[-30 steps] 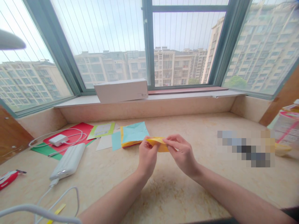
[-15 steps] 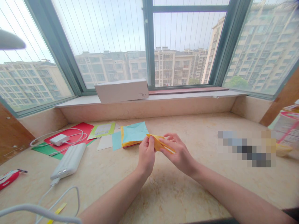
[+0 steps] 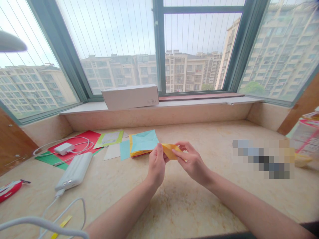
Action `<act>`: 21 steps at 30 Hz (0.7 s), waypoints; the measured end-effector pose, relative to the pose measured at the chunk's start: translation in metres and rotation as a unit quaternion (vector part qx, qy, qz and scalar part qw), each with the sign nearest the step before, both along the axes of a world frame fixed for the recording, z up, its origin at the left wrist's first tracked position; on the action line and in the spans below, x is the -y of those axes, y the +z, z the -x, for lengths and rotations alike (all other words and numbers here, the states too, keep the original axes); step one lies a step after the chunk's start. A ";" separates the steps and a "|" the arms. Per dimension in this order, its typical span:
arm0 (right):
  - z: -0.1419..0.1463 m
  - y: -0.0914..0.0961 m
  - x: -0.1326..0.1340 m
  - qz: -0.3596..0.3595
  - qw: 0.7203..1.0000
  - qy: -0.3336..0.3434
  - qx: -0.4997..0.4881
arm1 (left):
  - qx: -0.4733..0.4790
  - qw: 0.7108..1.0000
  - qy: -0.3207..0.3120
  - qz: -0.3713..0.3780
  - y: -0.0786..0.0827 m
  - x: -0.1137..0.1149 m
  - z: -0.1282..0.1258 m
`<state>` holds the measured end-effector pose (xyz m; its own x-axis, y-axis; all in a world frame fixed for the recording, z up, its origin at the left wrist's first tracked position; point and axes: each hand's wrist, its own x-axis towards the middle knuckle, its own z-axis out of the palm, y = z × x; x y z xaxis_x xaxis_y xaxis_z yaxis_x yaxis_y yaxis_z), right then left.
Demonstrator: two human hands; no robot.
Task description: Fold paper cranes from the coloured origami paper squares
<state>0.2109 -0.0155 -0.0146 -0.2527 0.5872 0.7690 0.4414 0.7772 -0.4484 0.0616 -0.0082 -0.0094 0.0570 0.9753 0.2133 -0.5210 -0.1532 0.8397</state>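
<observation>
Centre of frame: yellow paper (image 3: 170, 152), held up over the counter (image 3: 211, 139). Left hand (image 3: 157, 162) pinches its left end between thumb and fingers; right hand (image 3: 193, 162) grips the right end, fingertips laid along the face.

Progress: paper looks bent or folded into a narrow shape; the layers are too small to read. My judgement: folding partly done, somewhere mid-way. Left, as I judge it: finishing the creases. Not yet set down.

Counts:
- Yellow paper in hands: one.
- Paper stack (image 3: 144, 141), light blue on top, just left of centre: one; sheets beneath uncountable.
- Loose blue piece (image 3: 125, 151), against the stack's left side: one.
- Pale sheet (image 3: 112, 152): one clear, another scrap perhaps behind.
- Lime-edged packet (image 3: 109, 137): one.
- Left of frame: one red sheet (image 3: 88, 135), one green sheet (image 3: 50, 159), one charger (image 3: 64, 148), one power bank (image 3: 74, 171).
- Lower left: one yellow strip (image 3: 61, 226).
- White box (image 3: 131, 97), upper centre, on the sill: one.
</observation>
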 end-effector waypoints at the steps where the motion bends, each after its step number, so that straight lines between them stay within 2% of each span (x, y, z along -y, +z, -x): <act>1: 0.000 0.000 0.000 0.001 1.000 0.000 -0.001 | -0.005 1.000 0.005 -0.002 0.000 0.000 0.000; 5: 0.001 0.002 0.000 0.026 0.999 0.003 -0.021 | -0.030 0.999 0.032 -0.003 -0.003 -0.003 0.001; 10: 0.004 0.003 0.000 0.138 0.985 -0.027 -0.104 | -0.057 0.997 0.041 -0.016 -0.003 -0.005 0.004; 13: 0.007 0.000 -0.003 0.251 0.952 -0.006 -0.176 | -0.065 0.997 0.041 -0.019 -0.003 -0.005 0.004; 16: 0.009 -0.003 -0.005 0.354 0.905 0.081 -0.220 | -0.071 0.996 0.042 -0.020 -0.004 -0.006 0.005; 18: 0.009 -0.003 -0.006 0.383 0.885 0.119 -0.237 | -0.070 0.997 0.041 -0.019 -0.004 -0.006 0.006; 21: 0.007 -0.002 -0.008 0.388 0.874 0.132 -0.260 | -0.059 0.998 0.034 -0.015 -0.002 -0.006 0.006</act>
